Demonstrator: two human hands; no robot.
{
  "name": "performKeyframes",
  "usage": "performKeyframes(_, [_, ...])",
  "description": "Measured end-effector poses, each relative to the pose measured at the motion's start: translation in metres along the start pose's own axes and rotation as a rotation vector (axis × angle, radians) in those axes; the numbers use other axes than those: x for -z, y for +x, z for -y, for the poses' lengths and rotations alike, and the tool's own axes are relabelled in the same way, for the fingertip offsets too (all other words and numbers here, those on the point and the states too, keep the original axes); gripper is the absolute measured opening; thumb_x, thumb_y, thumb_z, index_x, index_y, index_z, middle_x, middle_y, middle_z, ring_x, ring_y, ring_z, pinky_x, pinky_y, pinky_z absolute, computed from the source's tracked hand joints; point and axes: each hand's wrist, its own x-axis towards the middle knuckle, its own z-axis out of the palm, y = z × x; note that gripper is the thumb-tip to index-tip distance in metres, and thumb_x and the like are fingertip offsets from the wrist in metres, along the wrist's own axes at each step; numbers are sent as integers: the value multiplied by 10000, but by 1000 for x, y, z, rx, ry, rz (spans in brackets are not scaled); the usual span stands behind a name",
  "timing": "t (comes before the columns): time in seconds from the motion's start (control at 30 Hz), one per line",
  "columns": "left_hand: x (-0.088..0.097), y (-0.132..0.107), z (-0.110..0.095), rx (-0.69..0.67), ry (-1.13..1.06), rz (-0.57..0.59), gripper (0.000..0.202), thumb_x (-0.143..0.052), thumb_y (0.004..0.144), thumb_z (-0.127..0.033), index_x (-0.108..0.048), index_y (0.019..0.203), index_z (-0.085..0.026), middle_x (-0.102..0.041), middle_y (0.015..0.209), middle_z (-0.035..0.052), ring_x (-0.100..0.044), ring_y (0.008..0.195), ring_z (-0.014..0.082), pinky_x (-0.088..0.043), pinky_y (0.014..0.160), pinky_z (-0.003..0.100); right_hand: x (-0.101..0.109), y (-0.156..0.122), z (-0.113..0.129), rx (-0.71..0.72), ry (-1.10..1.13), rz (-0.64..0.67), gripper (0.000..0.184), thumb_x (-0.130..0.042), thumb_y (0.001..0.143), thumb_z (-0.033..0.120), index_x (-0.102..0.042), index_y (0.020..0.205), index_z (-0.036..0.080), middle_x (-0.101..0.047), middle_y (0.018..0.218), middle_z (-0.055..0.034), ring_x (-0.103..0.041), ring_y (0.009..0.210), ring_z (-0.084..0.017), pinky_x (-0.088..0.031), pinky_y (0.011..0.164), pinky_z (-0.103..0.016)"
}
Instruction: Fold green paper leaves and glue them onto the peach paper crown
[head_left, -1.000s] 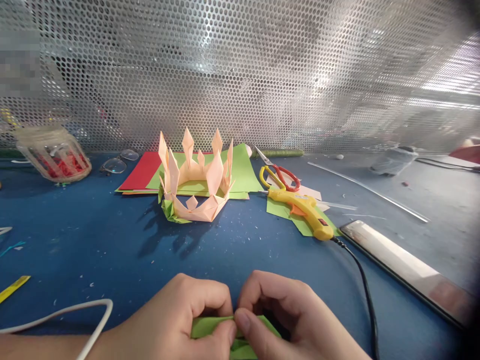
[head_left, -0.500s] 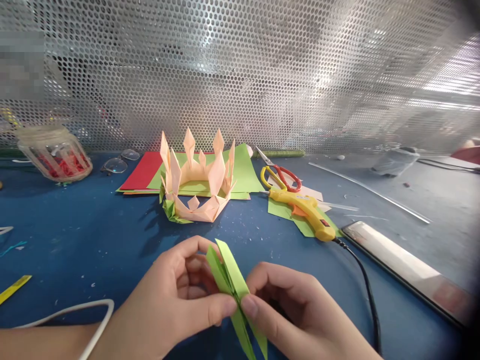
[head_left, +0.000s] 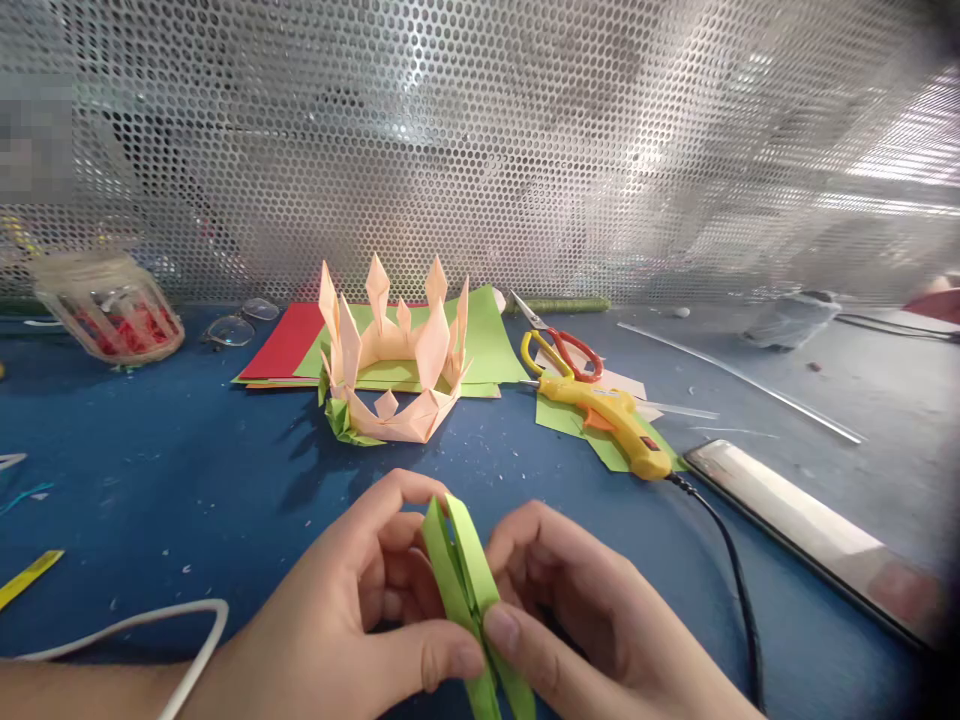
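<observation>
A folded green paper piece [head_left: 463, 580] stands upright between my two hands at the bottom middle. My left hand [head_left: 352, 620] pinches it from the left with thumb and fingers. My right hand [head_left: 577, 620] pinches it from the right, thumb pressed on its lower part. Beyond them on the blue tabletop [head_left: 187, 480] stands a peach paper crown [head_left: 394, 365] with several pointed tips and a green folded piece at its left base.
Red and green paper sheets [head_left: 300, 340] lie behind the crown. Red-and-yellow scissors [head_left: 559, 345], a yellow glue gun [head_left: 611, 425] with a black cord and a shiny flat slab [head_left: 810, 530] are at right. A jar [head_left: 109, 305] and glasses [head_left: 236, 322] are at left; a white cable [head_left: 142, 625] lies near my left arm.
The green piece, first held low and flat under both hands, has been lifted and turned upright. Both hands rose with it and keep their pinch.
</observation>
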Motion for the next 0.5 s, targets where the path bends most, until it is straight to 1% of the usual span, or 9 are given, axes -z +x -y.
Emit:
performKeyframes(0.07, [0, 0, -1, 22, 24, 39, 439, -734, 697, -52, -492, 1004, -252, -660, 815, -67, -618, 720, 92, -454, 648, 193, 2, 0, -1, 29, 85, 39, 371, -627, 846, 543, -503, 999, 229, -515, 789, 27, -488, 716, -116, -417, 684, -251])
performKeyframes(0.1, [0, 0, -1, 39, 39, 55, 438, -726, 693, -35, -487, 989, -253, -660, 804, -75, -615, 704, 84, -445, 633, 184, 3, 1, -2, 25, 120, 67, 365, -633, 856, 518, -490, 1043, 238, -513, 804, 31, -493, 719, -103, -426, 683, -236])
performKeyframes(0.2, [1, 0, -3, 94, 59, 57, 436, -723, 678, -17, -472, 944, -255, -654, 802, -92, -607, 672, 70, -425, 591, 167, 8, 3, -5, -11, 230, 167, 350, -645, 883, 430, -454, 1121, 258, -507, 836, 43, -486, 631, -48, -433, 574, -164])
performKeyframes(0.23, [1, 0, -3, 99, 59, 54, 424, -725, 680, -30, -474, 939, -253, -653, 810, -89, -604, 671, 72, -427, 587, 168, 9, 4, -6, -16, 265, 189, 371, -651, 884, 408, -430, 1147, 269, -504, 851, 45, -488, 601, -34, -436, 541, -148])
performKeyframes(0.3, [3, 1, -2, 91, 59, 56, 388, -721, 704, -73, -490, 959, -251, -650, 828, -73, -612, 700, 89, -445, 601, 186, 12, 7, -7, -12, 318, 231, 430, -667, 878, 384, -378, 1179, 280, -495, 865, 50, -515, 572, -21, -463, 520, -143])
performKeyframes(0.4, [4, 1, -1, 55, 76, 71, 315, -691, 754, -133, -521, 994, -246, -645, 832, -50, -621, 738, 116, -454, 609, 205, 14, 9, -6, -55, 351, 254, 418, -676, 876, 370, -358, 1126, 266, -492, 884, 50, -566, 622, -28, -485, 554, -147])
performKeyframes(0.5, [5, 1, -2, 49, 104, 92, 245, -661, 795, -177, -541, 998, -243, -628, 833, -42, -611, 746, 121, -448, 618, 213, 14, 9, -1, -58, 394, 309, 373, -679, 881, 346, -351, 1033, 257, -523, 882, 58, -590, 649, -25, -476, 579, -139])
